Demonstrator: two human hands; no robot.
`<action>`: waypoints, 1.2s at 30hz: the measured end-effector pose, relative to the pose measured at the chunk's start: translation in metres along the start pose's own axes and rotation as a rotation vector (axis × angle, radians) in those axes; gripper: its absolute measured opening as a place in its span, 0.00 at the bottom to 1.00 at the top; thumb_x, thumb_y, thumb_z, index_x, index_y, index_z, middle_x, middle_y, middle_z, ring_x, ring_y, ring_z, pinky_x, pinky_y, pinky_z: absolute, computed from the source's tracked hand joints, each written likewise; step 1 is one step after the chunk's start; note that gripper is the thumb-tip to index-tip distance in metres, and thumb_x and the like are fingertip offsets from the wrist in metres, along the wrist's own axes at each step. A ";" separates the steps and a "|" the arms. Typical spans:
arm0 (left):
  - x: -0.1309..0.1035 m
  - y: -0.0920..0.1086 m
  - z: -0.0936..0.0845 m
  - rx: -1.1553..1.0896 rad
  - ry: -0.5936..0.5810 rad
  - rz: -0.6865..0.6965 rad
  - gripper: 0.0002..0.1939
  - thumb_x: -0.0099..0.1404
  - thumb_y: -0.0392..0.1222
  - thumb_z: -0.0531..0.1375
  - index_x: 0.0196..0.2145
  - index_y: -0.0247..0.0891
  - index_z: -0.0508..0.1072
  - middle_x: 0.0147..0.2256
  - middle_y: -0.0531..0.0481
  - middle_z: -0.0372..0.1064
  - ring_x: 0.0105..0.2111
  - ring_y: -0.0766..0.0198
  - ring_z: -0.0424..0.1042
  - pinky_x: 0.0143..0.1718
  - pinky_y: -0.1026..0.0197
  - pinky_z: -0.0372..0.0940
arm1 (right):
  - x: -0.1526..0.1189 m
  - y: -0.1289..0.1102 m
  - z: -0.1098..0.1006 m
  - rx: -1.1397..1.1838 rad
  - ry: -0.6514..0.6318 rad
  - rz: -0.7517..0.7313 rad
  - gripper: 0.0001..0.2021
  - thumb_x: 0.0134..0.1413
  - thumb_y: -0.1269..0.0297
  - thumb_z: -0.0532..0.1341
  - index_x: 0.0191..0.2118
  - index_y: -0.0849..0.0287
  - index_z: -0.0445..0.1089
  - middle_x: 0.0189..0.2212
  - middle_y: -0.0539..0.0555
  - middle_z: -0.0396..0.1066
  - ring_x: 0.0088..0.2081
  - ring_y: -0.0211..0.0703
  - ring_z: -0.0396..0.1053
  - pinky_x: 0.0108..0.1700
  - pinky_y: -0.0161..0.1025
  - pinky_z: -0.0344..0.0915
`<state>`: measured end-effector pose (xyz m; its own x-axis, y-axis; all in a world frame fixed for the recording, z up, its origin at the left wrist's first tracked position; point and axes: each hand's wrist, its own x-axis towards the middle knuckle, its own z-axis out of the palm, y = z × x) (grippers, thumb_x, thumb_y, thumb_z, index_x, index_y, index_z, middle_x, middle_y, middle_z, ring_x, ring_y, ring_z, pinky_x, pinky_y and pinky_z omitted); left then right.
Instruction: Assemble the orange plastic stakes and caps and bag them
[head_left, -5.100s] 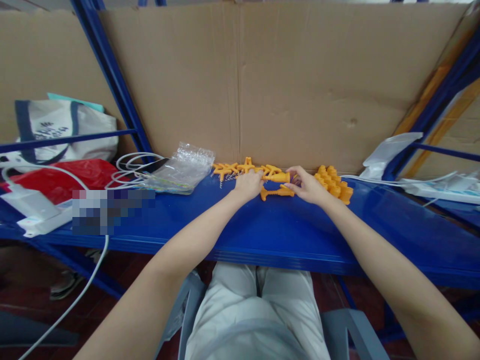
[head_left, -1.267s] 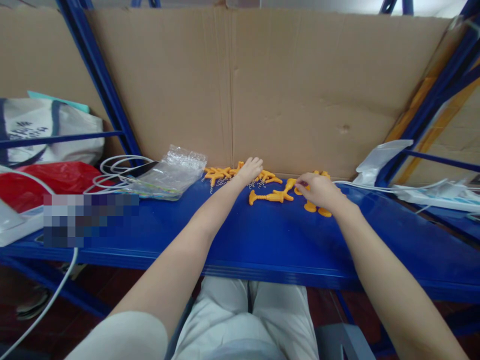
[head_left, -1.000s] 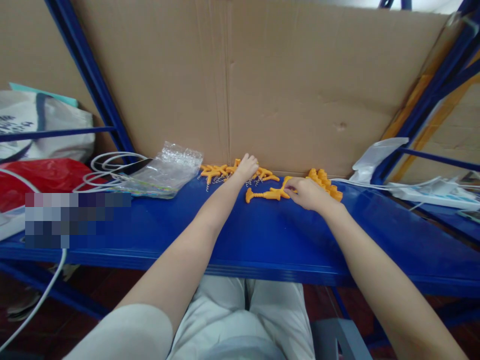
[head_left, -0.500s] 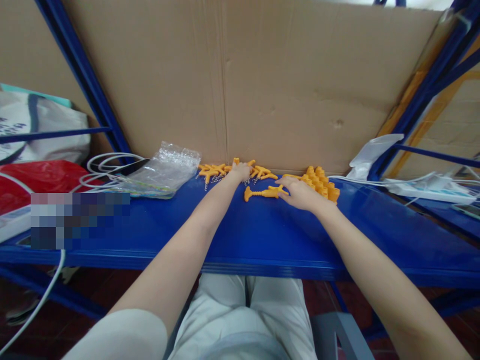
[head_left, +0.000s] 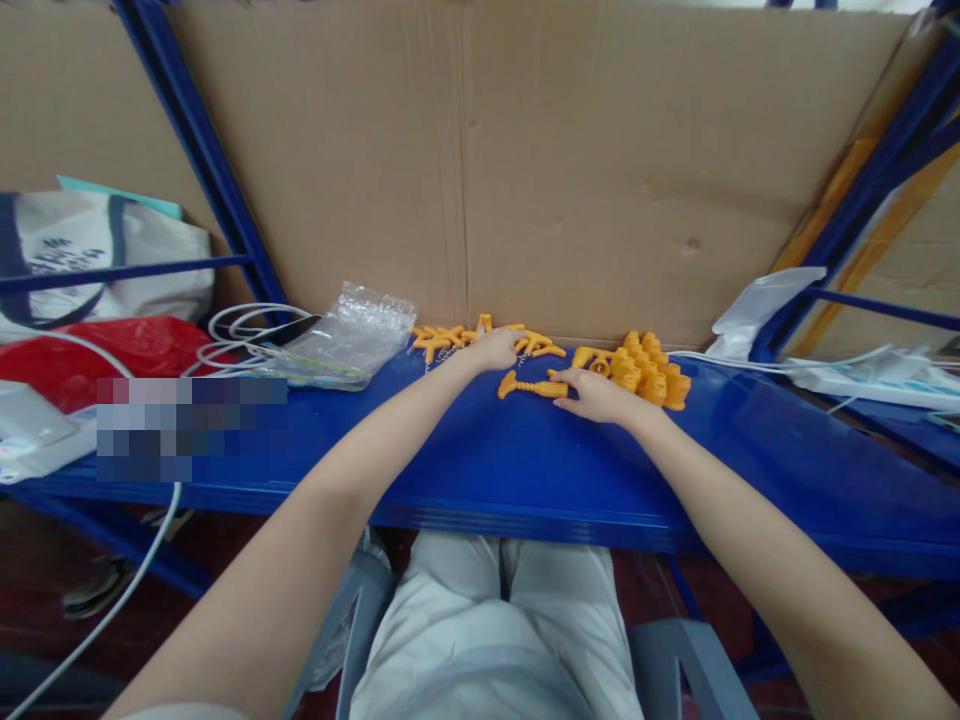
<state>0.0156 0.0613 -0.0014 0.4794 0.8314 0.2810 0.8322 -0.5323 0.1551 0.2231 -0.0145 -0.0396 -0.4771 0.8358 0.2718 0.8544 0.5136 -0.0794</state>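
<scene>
My right hand [head_left: 596, 397] has its thumb and fingers closed around one end of a long yellow plastic piece [head_left: 536, 388]. This piece lies low over the blue table, with a T-shaped end and a ribbed neck pointing left. At the back, my left hand [head_left: 495, 350] reaches into a row of branched yellow plastic parts [head_left: 439, 340], fingers bent down; its fingertips are hidden, so what they grip cannot be made out. Small metal coil springs hang by these parts. Beside my right hand stands a cluster of yellow knobbed parts [head_left: 651, 370], with a smaller yellow part [head_left: 592, 357] just left of it.
The blue tabletop [head_left: 465, 450] ends at a cardboard wall [head_left: 585, 180]. Clear plastic bags [head_left: 345, 340], a white cable coil [head_left: 232, 330] and a red bag [head_left: 135, 345] lie left. A white power strip [head_left: 870, 378] and blue frame posts [head_left: 847, 190] are right.
My left hand has shifted slightly right along the branched parts, its fingers more bent. My right hand's fingers have closed further around the long yellow piece. The camera view has turned slightly left.
</scene>
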 end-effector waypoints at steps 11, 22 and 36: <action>-0.065 -0.004 -0.013 0.242 -0.112 -0.167 0.19 0.68 0.38 0.52 0.50 0.38 0.78 0.52 0.42 0.75 0.53 0.53 0.73 0.53 0.58 0.67 | 0.003 -0.001 0.004 -0.022 0.024 0.006 0.16 0.57 0.67 0.61 0.50 0.61 0.75 0.51 0.62 0.76 0.52 0.56 0.74 0.54 0.49 0.69; -0.045 -0.040 0.022 0.082 0.004 -0.022 0.16 0.62 0.30 0.55 0.39 0.33 0.81 0.42 0.41 0.80 0.45 0.55 0.77 0.51 0.58 0.69 | 0.000 0.005 -0.002 0.014 0.200 -0.023 0.13 0.57 0.66 0.60 0.48 0.58 0.73 0.46 0.61 0.77 0.46 0.57 0.75 0.49 0.53 0.70; -0.055 -0.006 0.022 -0.132 0.408 0.279 0.26 0.66 0.51 0.61 0.59 0.41 0.67 0.66 0.40 0.56 0.64 0.50 0.61 0.61 0.47 0.63 | 0.004 0.009 -0.002 0.048 0.525 -0.113 0.16 0.60 0.63 0.58 0.52 0.58 0.70 0.48 0.64 0.74 0.50 0.60 0.72 0.49 0.57 0.69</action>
<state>-0.0097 0.0220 -0.0389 0.5084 0.5389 0.6717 0.6333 -0.7625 0.1324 0.2293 -0.0065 -0.0378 -0.3875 0.5717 0.7232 0.7876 0.6130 -0.0626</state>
